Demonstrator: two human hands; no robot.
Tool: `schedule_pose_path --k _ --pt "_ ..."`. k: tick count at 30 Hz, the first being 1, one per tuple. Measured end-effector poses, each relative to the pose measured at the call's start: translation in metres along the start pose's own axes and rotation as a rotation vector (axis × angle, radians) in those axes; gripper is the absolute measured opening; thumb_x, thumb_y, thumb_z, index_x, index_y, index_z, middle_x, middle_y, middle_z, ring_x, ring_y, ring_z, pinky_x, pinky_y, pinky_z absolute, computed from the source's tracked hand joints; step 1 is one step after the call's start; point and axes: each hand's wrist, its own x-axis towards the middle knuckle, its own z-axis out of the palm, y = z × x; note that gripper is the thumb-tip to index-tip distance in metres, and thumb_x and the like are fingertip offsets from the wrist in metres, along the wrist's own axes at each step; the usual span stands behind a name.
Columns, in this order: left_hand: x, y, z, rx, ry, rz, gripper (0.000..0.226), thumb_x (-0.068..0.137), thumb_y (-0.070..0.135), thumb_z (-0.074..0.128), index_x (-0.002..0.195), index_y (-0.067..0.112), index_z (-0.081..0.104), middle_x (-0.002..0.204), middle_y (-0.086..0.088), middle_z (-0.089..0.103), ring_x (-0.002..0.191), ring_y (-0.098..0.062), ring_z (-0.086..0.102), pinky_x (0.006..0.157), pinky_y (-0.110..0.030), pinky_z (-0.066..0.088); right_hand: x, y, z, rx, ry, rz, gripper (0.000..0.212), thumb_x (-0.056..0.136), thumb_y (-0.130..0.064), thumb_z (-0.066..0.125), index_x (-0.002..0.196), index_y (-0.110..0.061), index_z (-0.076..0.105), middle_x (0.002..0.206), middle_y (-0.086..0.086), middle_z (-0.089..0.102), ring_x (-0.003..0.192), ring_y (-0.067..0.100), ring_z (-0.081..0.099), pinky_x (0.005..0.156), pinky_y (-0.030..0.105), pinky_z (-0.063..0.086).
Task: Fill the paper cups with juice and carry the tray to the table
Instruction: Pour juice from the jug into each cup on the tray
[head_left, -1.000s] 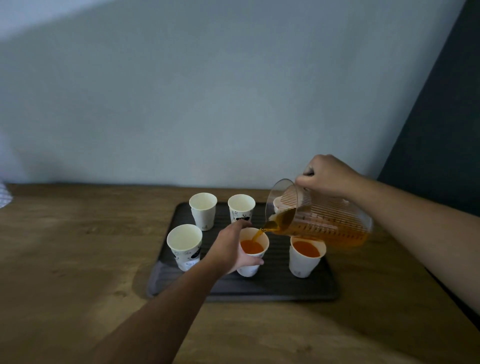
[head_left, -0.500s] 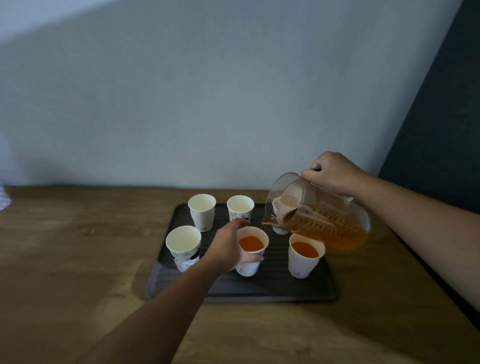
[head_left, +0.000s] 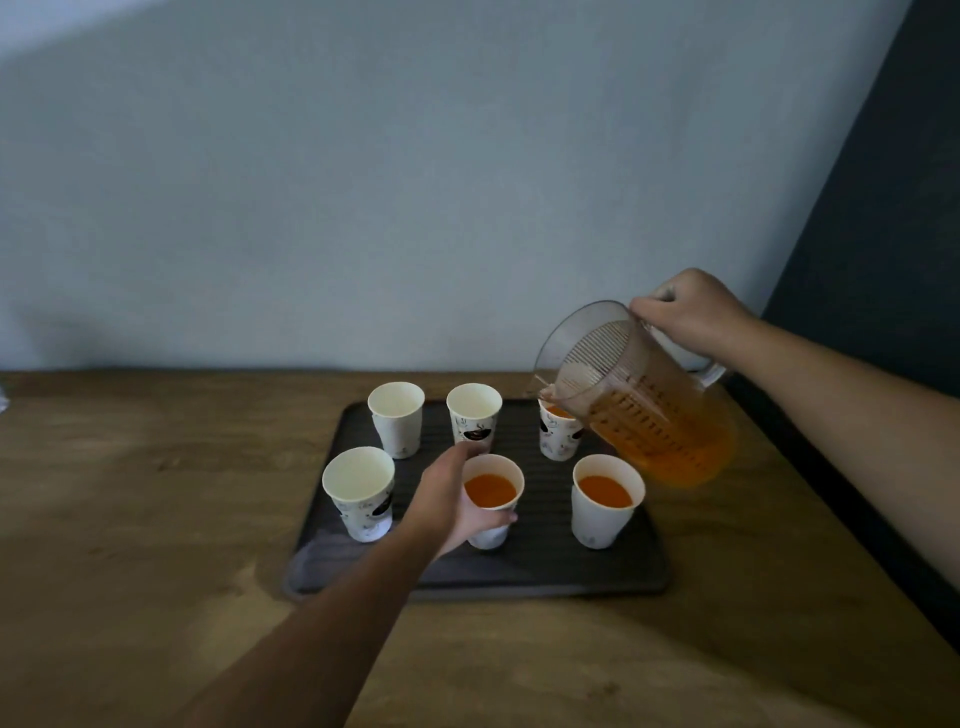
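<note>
On the wooden counter (head_left: 156, 493) sits the dark ribbed tray (head_left: 545, 571), and on its left side 3 paper cups stand empty: the front-left cup (head_left: 358, 493), the back-left cup (head_left: 396, 418) and the back-middle cup (head_left: 474, 415). They look light, and I judge a careless brush of my wrist could topple them. My left hand (head_left: 449, 501) wraps thumb and fingers round the front-middle cup (head_left: 492, 491). If I squeeze its thin wall too hard, the juice may slop out. Further right, the back-right cup (head_left: 558, 441) and the front-right cup (head_left: 605, 512) hold juice too. My right hand (head_left: 691, 309) grips the handle of the clear pitcher (head_left: 649, 410), tilted with its spout over the back-right cup, so a late drip could wet the tray. The cups are white with small dark prints, and the juice is opaque orange.
</note>
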Motion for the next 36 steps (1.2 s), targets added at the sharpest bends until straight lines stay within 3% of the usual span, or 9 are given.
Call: schedule_pose_path --k 7,9,13,18,24,29,36 --pt "0.009 0.011 -0.015 -0.079 -0.079 -0.032 0.094 0.058 0.043 0.087 0.137 0.027 0.038 0.136 0.005 0.048 0.125 -0.014 0.047 0.103 -0.037 0.046 0.006 -0.005 -0.005 0.056 0.039 0.046 0.035 0.083 -0.023 0.057 0.056 -0.014 0.039 0.055 0.006 0.026 0.049 0.016 0.026 0.050 0.029 0.019" --pt "0.018 0.018 -0.023 -0.104 -0.001 -0.037 0.088 0.063 0.044 0.084 0.136 0.026 0.039 0.136 0.007 0.046 0.126 -0.013 0.045 0.101 -0.034 0.046 0.010 -0.004 -0.006 0.067 0.048 0.056 0.034 0.083 -0.023 0.057 0.056 -0.015 0.039 0.056 0.007 0.026 0.050 0.016 0.027 0.050 0.029 0.019" --pt "0.051 0.023 -0.033 0.118 0.158 -0.054 0.083 0.070 0.036 0.081 0.139 0.020 0.038 0.144 -0.002 0.041 0.132 -0.021 0.041 0.108 -0.042 0.040 0.017 -0.003 -0.008 0.093 0.050 0.069 0.037 0.084 -0.023 0.057 0.053 -0.016 0.037 0.054 0.006 0.027 0.050 0.017 0.028 0.050 0.028 0.021" --pt "0.089 0.025 -0.029 0.308 -0.002 -0.099 0.094 0.071 0.034 0.081 0.146 0.013 0.027 0.150 -0.009 0.032 0.137 -0.027 0.034 0.110 -0.042 0.034 0.028 0.007 -0.002 0.117 0.047 0.078 0.042 0.084 -0.022 0.057 0.050 -0.017 0.033 0.051 0.003 0.027 0.047 0.017 0.027 0.051 0.029 0.020" --pt "0.116 0.023 -0.021 0.402 -0.112 -0.128 0.087 0.075 0.030 0.078 0.144 0.008 0.029 0.146 -0.012 0.036 0.133 -0.030 0.038 0.106 -0.042 0.038 0.040 0.023 0.008 0.107 0.046 0.063 0.045 0.084 -0.019 0.058 0.048 -0.017 0.030 0.050 0.002 0.022 0.046 0.016 0.021 0.050 0.029 0.015" --pt "0.121 0.019 -0.020 0.361 -0.058 -0.140 0.079 0.073 0.032 0.079 0.138 0.009 0.039 0.140 -0.010 0.042 0.128 -0.027 0.043 0.103 -0.039 0.041 0.047 0.028 0.014 0.098 0.024 0.054 0.046 0.083 -0.020 0.059 0.047 -0.017 0.030 0.050 0.002 0.022 0.047 0.016 0.022 0.051 0.030 0.017" --pt "0.105 0.025 -0.025 0.159 0.043 -0.019 0.081 0.064 0.029 0.085 0.133 0.019 0.044 0.136 -0.003 0.045 0.122 -0.021 0.047 0.097 -0.035 0.044 0.054 0.018 0.012 0.054 0.017 0.008 0.046 0.084 -0.024 0.060 0.046 -0.017 0.034 0.047 0.002 0.024 0.043 0.016 0.025 0.050 0.028 0.020"
